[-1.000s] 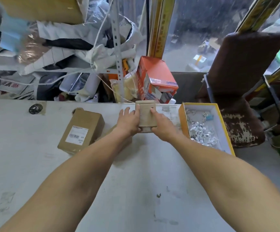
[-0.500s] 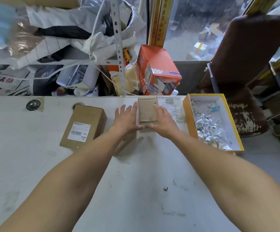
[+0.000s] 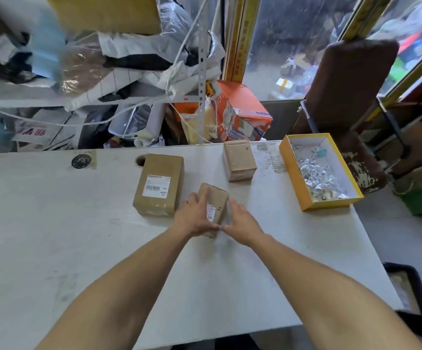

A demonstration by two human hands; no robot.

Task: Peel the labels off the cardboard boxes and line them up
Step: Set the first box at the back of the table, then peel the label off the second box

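A cluttered parcel-packing storeroom is showing here: behind the tabletop (image 3: 53, 236), plastic mailer bags (image 3: 139, 54) are spilling off a shelf, labelled cardboard boxes (image 3: 158, 184) are sitting on the tabletop, and a worn chair (image 3: 351, 97) is standing at the tabletop's right.

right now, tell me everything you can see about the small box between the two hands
The small box is plain brown cardboard, closed, with a white printed label on the side facing the camera. It sits tilted on the white table, just right of the bigger labelled box and nearer than the plain box. The left hand lies over its left side and the right hand touches its right side; their fingertips meet at its near corner. Whether it is lifted is unclear.
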